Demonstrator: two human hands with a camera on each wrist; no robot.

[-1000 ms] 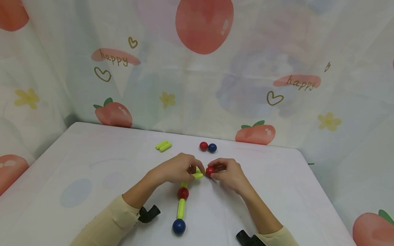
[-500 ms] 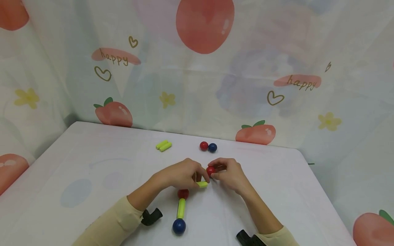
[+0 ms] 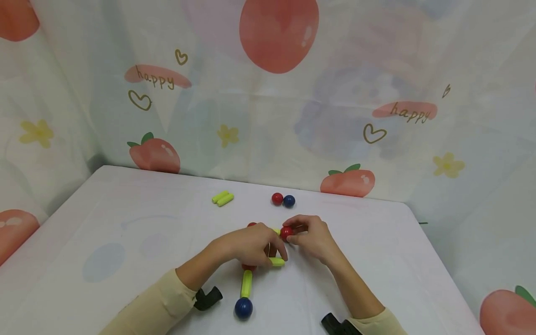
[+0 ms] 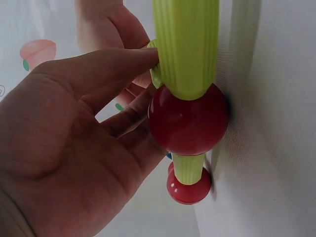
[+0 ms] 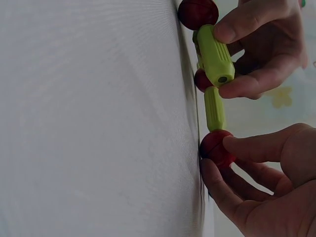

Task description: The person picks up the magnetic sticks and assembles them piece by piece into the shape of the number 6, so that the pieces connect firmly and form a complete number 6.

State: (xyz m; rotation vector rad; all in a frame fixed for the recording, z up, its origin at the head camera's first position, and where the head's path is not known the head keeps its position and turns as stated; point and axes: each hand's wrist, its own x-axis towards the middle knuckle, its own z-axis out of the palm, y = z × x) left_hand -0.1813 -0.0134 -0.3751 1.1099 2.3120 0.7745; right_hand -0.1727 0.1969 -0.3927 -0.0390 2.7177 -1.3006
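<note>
Between thumb and fingers, my left hand (image 3: 251, 244) pinches a short yellow-green rod (image 5: 216, 57); its near end shows a dark round spot. The held rod lies beside the middle red ball (image 4: 187, 121) of a ball-and-rod chain on the table; whether they touch I cannot tell. From that ball, a rod (image 3: 246, 284) runs to a blue ball (image 3: 244, 309) at the near end. Another rod (image 4: 188, 169) leads to a far red ball (image 3: 251, 224), partly hidden. My right hand (image 3: 314, 236) grips a red ball (image 3: 286, 233) at the end of a side rod (image 5: 214, 108).
Two loose yellow-green rods (image 3: 223, 198) lie side by side at the back of the white table (image 3: 167, 223). A loose red ball (image 3: 277, 199) and blue ball (image 3: 289, 201) sit right of them. A printed curtain (image 3: 268, 116) hangs behind. Black wrist mounts (image 3: 208, 298) stick out below the forearms.
My left hand has moved nearer and slightly right with its rod, away from the right hand's ball to beside the middle red ball. The right hand keeps its hold, nearly still.
</note>
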